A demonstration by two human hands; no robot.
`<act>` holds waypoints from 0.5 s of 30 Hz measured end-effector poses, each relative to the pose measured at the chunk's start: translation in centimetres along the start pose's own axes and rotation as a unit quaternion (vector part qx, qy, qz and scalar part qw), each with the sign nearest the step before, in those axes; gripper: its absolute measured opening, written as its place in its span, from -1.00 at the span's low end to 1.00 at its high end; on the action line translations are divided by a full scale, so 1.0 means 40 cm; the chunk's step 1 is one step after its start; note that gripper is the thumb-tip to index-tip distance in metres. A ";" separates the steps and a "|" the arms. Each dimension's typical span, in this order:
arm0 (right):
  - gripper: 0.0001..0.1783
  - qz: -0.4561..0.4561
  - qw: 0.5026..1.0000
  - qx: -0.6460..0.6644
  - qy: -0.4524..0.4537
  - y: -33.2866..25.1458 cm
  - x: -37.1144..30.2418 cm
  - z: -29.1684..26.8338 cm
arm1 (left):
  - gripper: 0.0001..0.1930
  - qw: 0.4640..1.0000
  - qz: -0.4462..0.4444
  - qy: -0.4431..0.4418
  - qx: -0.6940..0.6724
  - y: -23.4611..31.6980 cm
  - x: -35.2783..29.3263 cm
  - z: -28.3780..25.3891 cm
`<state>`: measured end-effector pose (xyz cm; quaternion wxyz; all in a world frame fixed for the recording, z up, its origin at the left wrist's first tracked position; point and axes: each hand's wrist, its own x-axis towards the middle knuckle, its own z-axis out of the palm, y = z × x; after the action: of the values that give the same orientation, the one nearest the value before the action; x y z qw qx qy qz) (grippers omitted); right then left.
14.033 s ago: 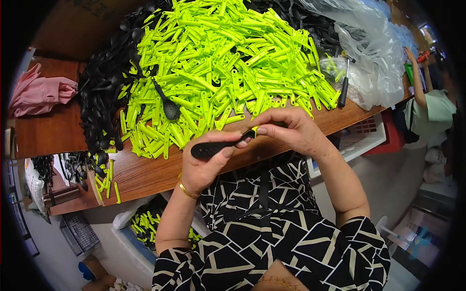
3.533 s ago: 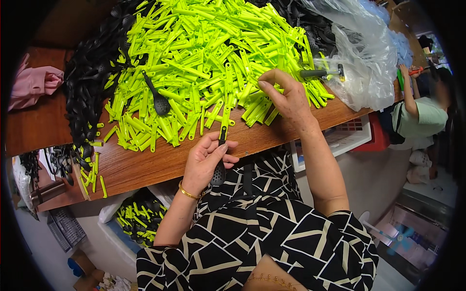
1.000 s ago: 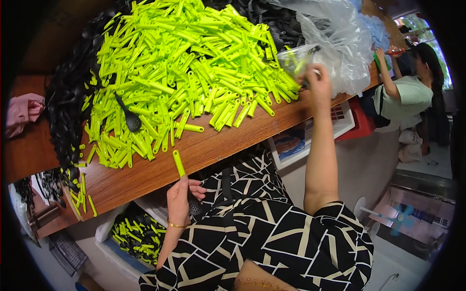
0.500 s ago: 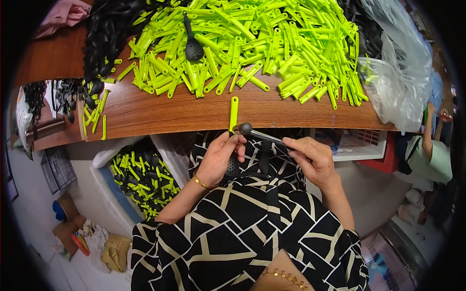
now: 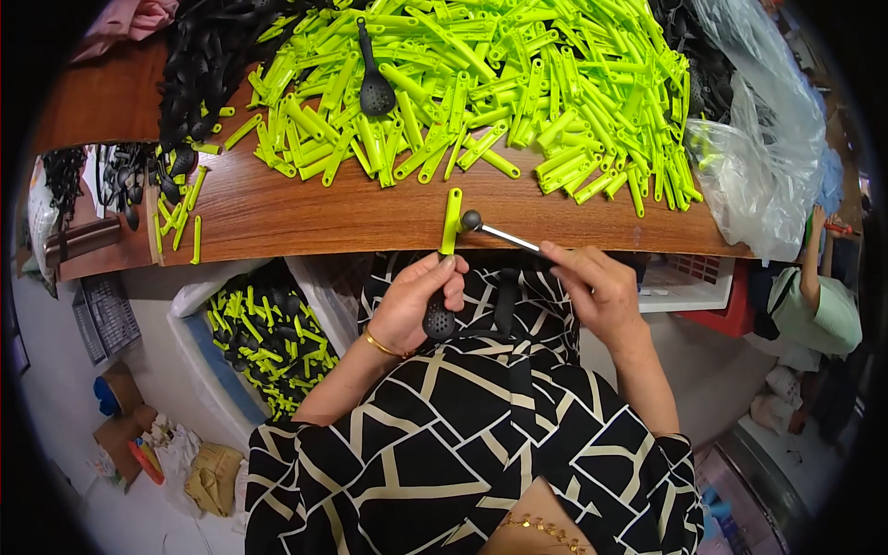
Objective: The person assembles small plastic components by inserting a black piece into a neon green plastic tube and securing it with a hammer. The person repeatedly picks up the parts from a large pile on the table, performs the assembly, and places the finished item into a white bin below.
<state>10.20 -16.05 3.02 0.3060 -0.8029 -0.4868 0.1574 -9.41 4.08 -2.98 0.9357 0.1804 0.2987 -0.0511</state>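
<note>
Pinched in the fingers of my left hand (image 5: 413, 301) is a slotted spoon, its black perforated bowl (image 5: 438, 321) hanging below the fist. Its lime-green handle (image 5: 451, 222) points up over the table's front edge. My right hand (image 5: 601, 294) is closed round the end of a small hammer (image 5: 509, 238) with a thin metal shaft and a round black head. That head is just right of the green handle; whether they touch I cannot tell. Farther back, a big heap of lime-green handles (image 5: 555, 102) covers the table, with one black slotted spoon (image 5: 376, 92) lying on it.
Black spoon parts (image 5: 190, 88) are piled at the back left. Clear plastic bags (image 5: 763, 176) lie at the table's right end. Below the table on the left, a lined box (image 5: 190, 310) holds many green-and-black spoons. Another person (image 5: 814, 296) is at the far right.
The hammer head has shifted slightly up and to the right, a little off the green handle. The handle now leans a bit to the right, and more of the black bowl shows.
</note>
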 end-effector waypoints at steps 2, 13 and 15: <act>-0.57 0.006 0.999 0.044 -0.010 0.020 -0.001 -0.004 | -0.74 0.997 -0.012 -0.013 -0.077 0.012 -0.001 0.001; -0.57 -0.092 0.994 0.059 0.027 -0.015 0.017 0.003 | -0.83 0.969 0.140 0.119 0.163 -0.015 0.009 -0.025; -0.56 -0.073 0.997 -0.010 -0.012 -0.012 0.023 -0.006 | -0.83 0.959 0.149 0.130 0.204 -0.011 0.007 -0.022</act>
<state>10.45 -15.18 3.55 0.3025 -0.7661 -0.5496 0.1394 -9.73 3.99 -3.94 0.8293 0.4147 0.3707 0.0527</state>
